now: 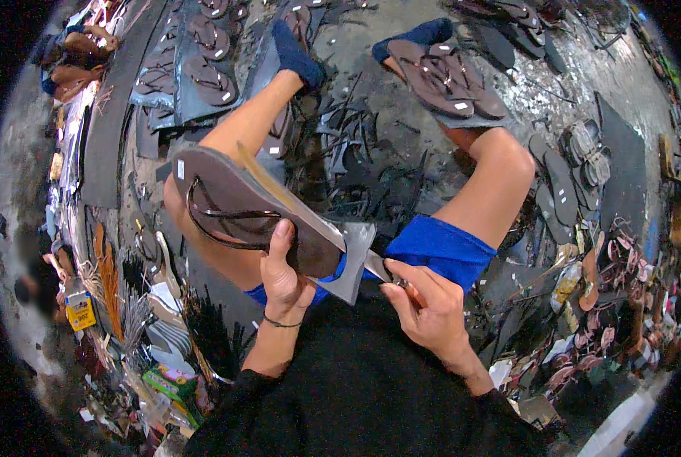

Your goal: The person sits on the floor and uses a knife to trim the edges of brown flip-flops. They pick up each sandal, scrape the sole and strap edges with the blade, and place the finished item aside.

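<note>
My left hand grips a brown flip-flop with glossy dark straps, its thumb pressed on the footbed beside the strap. The flip-flop lies tilted over my lap. A grey flap of sole material sticks out past its heel end, and a strip of its tan-grey edge shows along the upper side. In my right hand, closed in a pinch, is a knife whose short pale blade points at the grey flap. The fingers hide the knife's handle. Whether the blade touches the flap I cannot tell.
Finished-looking brown flip-flops lie near my right foot, and several more rest on grey sheets at the far left. Dark offcuts litter the floor between my legs. Tools, brushes and a yellow packet crowd the left; pink straps pile up right.
</note>
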The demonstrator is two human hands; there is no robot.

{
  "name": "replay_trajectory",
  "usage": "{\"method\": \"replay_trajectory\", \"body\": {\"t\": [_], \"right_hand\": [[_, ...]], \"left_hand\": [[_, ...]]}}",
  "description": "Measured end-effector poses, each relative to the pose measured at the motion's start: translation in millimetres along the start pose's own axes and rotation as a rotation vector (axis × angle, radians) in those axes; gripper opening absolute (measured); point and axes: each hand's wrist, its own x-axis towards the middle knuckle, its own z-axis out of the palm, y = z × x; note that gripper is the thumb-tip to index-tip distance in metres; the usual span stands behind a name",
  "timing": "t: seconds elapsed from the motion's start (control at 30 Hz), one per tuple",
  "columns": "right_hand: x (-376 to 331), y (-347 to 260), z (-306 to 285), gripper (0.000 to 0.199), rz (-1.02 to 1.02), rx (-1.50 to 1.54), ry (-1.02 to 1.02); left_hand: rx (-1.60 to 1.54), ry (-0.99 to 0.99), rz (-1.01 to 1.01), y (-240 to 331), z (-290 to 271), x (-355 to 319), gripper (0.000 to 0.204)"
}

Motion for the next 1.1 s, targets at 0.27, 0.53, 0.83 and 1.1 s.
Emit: {"method": "replay_trajectory", "body": {"t": [0.27, 0.53, 0.83, 1.1], "right_hand": [[18, -1, 35, 0.024, -0.007, 0.131, -0.168], [103, 29, 14, 0.019, 0.399, 0.754, -0.137], [159, 29, -83, 0.024, 0.342, 0.533, 0.492], [53, 81, -6, 0.042, 0.373, 0.303, 0.366]], "left_hand": [[0.269, 0.056, 0.081, -1, -17, -30, 0.027], [0.397, -0.284, -0.019, -3, 27, 44, 0.057], [0.616, -0.423, -0.446, -136, 153, 206, 0.041], [0.504, -0.344, -0.41, -80, 145, 217, 0.027]]}}
